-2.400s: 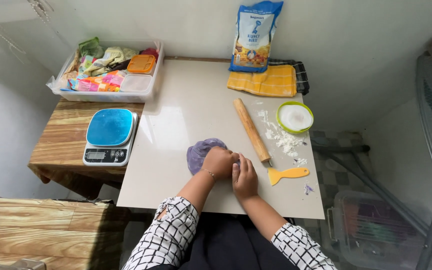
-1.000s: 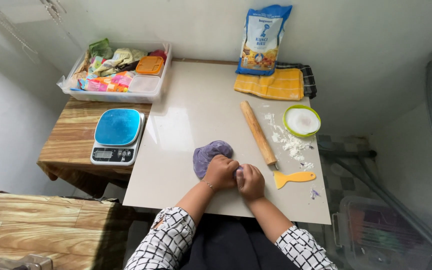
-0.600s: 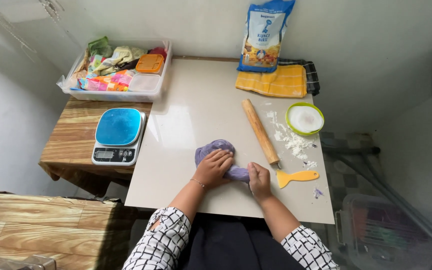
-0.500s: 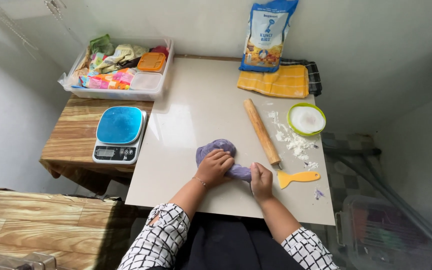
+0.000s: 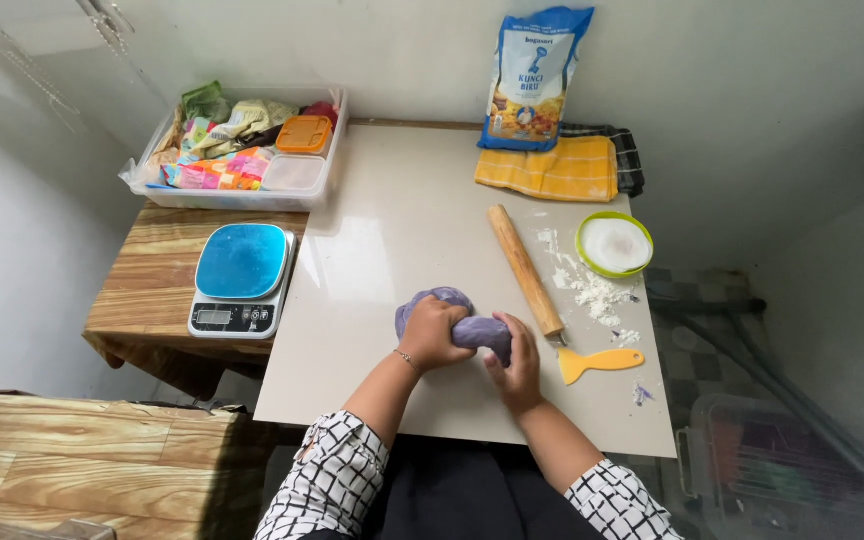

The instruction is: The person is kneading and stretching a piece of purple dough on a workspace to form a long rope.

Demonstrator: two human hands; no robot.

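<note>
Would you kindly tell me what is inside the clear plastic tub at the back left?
The tub holds an orange-lidded box, a clear box and colourful packets; anything beneath them is covered.

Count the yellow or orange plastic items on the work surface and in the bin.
2. A yellow scraper lies on the white board right of the right hand; an orange-lidded container sits in the clear bin. The bin's clutter may hide more.

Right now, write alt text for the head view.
Both hands, left hand and right hand, grip a lump of purple dough on a pale board. A wooden rolling pin and yellow scraper lie to their right.
</note>
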